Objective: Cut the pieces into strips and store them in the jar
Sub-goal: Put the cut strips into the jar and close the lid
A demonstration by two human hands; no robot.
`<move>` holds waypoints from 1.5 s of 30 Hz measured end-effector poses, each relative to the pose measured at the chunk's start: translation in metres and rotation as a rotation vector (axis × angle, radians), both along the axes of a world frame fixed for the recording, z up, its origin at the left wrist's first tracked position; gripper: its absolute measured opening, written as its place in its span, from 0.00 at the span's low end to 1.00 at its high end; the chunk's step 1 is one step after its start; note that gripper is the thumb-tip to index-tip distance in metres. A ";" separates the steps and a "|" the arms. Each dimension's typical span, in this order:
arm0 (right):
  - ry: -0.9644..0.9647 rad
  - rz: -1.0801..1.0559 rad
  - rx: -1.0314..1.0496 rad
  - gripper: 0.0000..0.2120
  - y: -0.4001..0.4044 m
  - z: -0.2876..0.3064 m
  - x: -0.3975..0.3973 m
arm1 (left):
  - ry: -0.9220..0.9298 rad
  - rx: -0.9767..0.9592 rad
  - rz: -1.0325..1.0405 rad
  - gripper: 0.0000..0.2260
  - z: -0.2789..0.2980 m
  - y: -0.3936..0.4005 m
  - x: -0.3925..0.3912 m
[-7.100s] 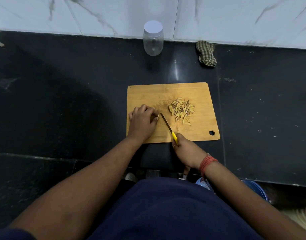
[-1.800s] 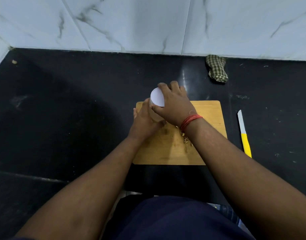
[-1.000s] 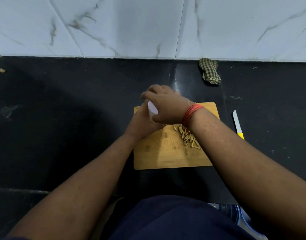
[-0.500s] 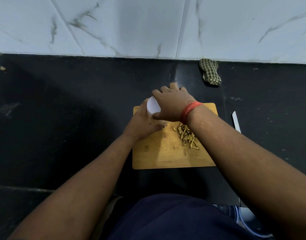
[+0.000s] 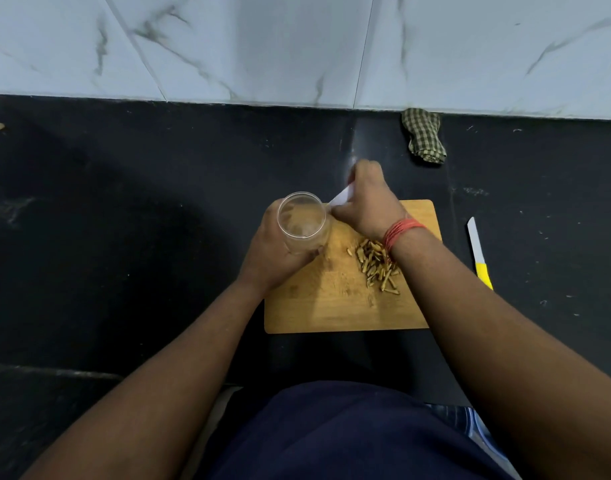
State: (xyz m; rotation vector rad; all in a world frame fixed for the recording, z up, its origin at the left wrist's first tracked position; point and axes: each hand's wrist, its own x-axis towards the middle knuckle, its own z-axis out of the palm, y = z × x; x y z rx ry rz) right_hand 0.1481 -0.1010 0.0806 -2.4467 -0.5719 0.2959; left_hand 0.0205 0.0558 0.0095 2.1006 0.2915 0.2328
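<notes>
A clear empty jar (image 5: 302,220) stands with its mouth uncovered over the left part of the wooden cutting board (image 5: 335,306). My left hand (image 5: 274,252) grips the jar's body. Just right of the jar's mouth, my right hand (image 5: 366,202) holds the white lid (image 5: 340,197), tilted on edge and mostly hidden by the fingers. A pile of pale cut strips (image 5: 376,266) lies on the board beside my right wrist.
A knife (image 5: 479,252) with a yellow handle lies on the black counter right of the board. A checked cloth (image 5: 423,136) sits against the marble wall at the back. The counter's front edge runs close to my body.
The white lid has come off the jar and moved to the right in my right hand. The jar's mouth now shows uncovered. Earlier the knife was set down to the right.
</notes>
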 end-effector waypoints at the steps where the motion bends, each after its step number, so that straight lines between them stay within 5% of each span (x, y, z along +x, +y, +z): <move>1: -0.019 0.000 0.001 0.23 0.000 -0.011 -0.002 | -0.010 -0.003 0.011 0.43 0.000 -0.001 -0.001; 8: -0.092 0.118 -0.241 0.18 -0.019 -0.059 -0.015 | -0.019 0.015 0.045 0.44 -0.001 -0.002 -0.003; 16: -0.262 0.016 -0.148 0.16 -0.055 -0.031 -0.017 | -0.008 0.059 0.075 0.45 -0.006 -0.003 -0.003; 24: -0.088 0.260 -0.555 0.31 -0.062 -0.043 -0.055 | -0.002 0.077 0.101 0.44 -0.006 -0.006 -0.002; 45: -0.163 0.324 -0.447 0.13 -0.054 -0.041 -0.047 | 0.001 0.059 0.111 0.44 -0.007 -0.006 -0.001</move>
